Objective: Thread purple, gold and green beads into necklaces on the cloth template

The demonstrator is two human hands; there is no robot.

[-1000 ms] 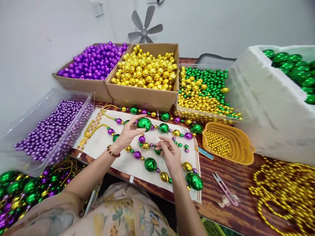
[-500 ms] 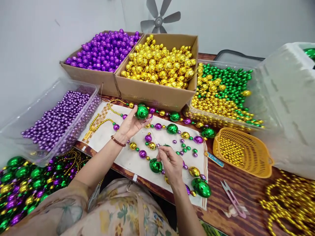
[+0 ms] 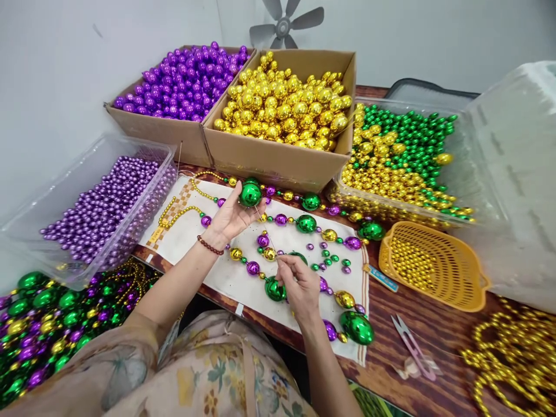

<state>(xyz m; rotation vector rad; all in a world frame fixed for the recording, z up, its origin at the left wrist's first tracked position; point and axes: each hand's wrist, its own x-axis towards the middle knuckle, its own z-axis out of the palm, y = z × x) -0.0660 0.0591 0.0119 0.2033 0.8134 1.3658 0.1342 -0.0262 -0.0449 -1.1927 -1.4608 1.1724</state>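
My left hand (image 3: 234,217) is closed on a large shiny green bead (image 3: 251,193), held between thumb and fingers above the cloth. My right hand (image 3: 299,284) pinches a thin needle (image 3: 270,234), whose far end reaches up to the underside of the green bead. Whether the tip is inside the bead is hidden. Below my hands lie strands of green, gold and purple beads; one large green bead (image 3: 275,288) rests beside my right fingers. Loose small green and purple beads (image 3: 325,253) are scattered to the right of my right hand.
Cardboard boxes of purple beads (image 3: 182,81) and gold beads (image 3: 282,104) stand behind the cloth (image 3: 169,246). Clear bins (image 3: 82,231) flank them. On the right are an orange basket (image 3: 460,289), thread snips (image 3: 410,344) and gold bead chains (image 3: 512,353).
The view has shifted slightly. Both hands keep their grips on the green bead and needle, almost in the same place over the cloth.
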